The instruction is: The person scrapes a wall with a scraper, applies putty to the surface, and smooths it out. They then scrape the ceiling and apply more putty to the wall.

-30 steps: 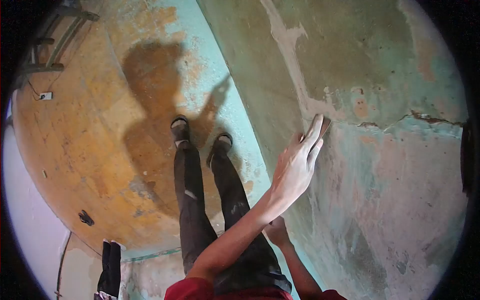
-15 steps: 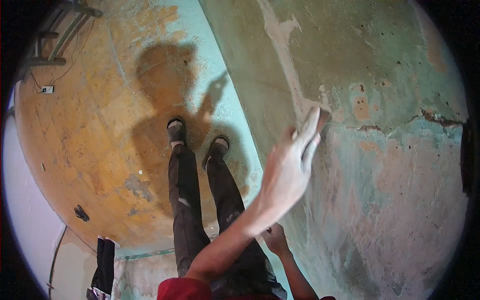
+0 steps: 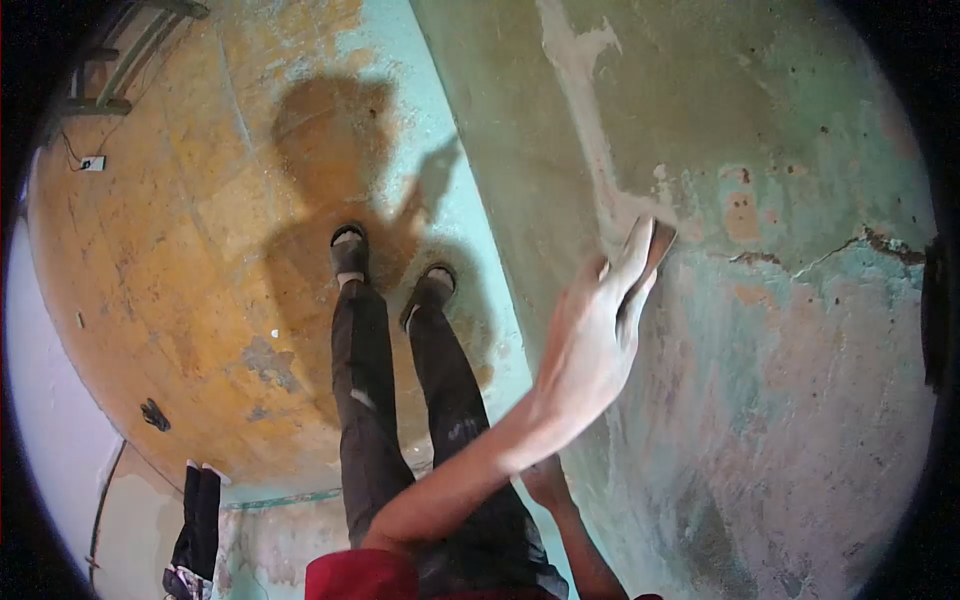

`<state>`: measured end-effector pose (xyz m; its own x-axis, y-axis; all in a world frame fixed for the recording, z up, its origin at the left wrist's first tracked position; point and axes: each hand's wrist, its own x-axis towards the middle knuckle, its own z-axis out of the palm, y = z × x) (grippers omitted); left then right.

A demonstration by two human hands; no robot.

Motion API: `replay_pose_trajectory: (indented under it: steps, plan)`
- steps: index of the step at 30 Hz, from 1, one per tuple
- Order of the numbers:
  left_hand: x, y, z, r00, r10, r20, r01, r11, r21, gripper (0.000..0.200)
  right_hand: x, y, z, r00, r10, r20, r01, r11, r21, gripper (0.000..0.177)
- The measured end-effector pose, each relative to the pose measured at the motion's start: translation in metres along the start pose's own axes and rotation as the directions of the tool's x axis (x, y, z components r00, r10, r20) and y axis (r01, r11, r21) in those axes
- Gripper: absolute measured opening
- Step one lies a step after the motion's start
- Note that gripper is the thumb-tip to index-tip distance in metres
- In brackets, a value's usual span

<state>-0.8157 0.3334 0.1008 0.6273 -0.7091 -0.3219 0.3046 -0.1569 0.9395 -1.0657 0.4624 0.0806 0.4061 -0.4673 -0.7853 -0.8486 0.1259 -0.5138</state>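
My left hand point(image 3: 590, 350) reaches across to the wall on the right, fingers closed around a putty knife point(image 3: 662, 243). Its flat brownish blade shows beyond the fingertips, and the handle is hidden in the grip. The blade lies at the lower end of a pale strip of filler point(image 3: 590, 130) running along the greenish wall point(image 3: 690, 120). My right hand point(image 3: 546, 484) is low beside my thigh, partly behind my left forearm. It looks curled, but its fingers are mostly covered and I cannot make out what they hold.
A jagged crack point(image 3: 885, 243) and chipped spots mark the wall. My sandalled feet point(image 3: 348, 255) stand on the worn orange floor point(image 3: 180, 280). A wooden frame point(image 3: 130, 70), a white socket box point(image 3: 93, 163), a dark glove-like item point(image 3: 155, 414) and dark trousers point(image 3: 200, 525) are around.
My left hand has shifted slightly right along the wall with the putty knife, whose blade now shows more. My right hand is more covered by the left forearm. The view has shifted slightly.
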Motion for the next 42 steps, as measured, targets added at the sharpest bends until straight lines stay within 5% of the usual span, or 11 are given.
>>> replay_pose_trajectory:
  steps: [3,4,8,12,15,19,21,25,29,38,42]
  plan:
    - [0.033,0.006,-0.012,1.0,-0.004,-0.024,0.004,1.0,0.01,0.046,-0.013,-0.001,-0.001,0.952,0.298,0.069,-0.3,0.954,0.014,0.032]
    - [0.051,0.027,-0.028,0.973,-0.204,0.108,0.209,0.977,-0.035,0.046,-0.015,-0.003,-0.002,0.956,0.287,0.064,-0.289,0.957,0.029,0.032]
    - [0.002,-0.008,-0.011,0.992,0.059,0.109,-0.062,0.998,0.022,0.045,-0.008,-0.008,-0.006,0.955,0.291,0.058,-0.291,0.957,-0.005,0.031]
    - [0.062,0.032,-0.044,0.955,-0.232,0.185,0.234,0.972,0.013,0.045,-0.007,-0.003,-0.008,0.942,0.33,0.069,-0.33,0.944,-0.007,0.029]
    - [0.015,0.008,-0.025,0.985,-0.05,0.166,0.069,0.991,-0.112,0.044,-0.002,-0.007,-0.005,0.95,0.311,0.036,-0.311,0.95,-0.009,0.029]
    - [0.034,0.015,-0.047,0.911,-0.219,0.349,0.248,0.968,-0.04,0.045,-0.003,-0.009,-0.007,0.934,0.35,0.07,-0.35,0.937,-0.011,0.031]
    - [0.017,0.005,-0.028,0.978,-0.091,0.19,0.115,0.986,-0.124,0.045,-0.004,0.001,-0.002,0.945,0.321,0.063,-0.324,0.946,0.028,0.031]
    - [0.033,0.021,-0.044,0.92,-0.228,0.318,0.249,0.968,-0.028,0.043,-0.013,0.006,0.003,0.939,0.343,0.026,-0.344,0.939,0.015,0.031]
    - [0.008,-0.006,-0.013,0.995,0.031,0.096,-0.02,0.993,-0.113,0.042,-0.007,-0.002,0.009,0.963,0.27,0.005,-0.27,0.961,0.061,0.03]
    - [0.01,-0.004,-0.011,0.993,-0.015,0.115,0.029,0.992,-0.121,0.045,-0.01,-0.006,0.008,0.946,0.324,0.013,-0.323,0.946,-0.023,0.027]
    - [0.025,0.009,-0.032,0.936,-0.214,0.28,0.24,0.969,-0.063,0.045,-0.02,0.006,0.017,0.936,0.347,0.05,-0.35,0.935,0.055,0.028]
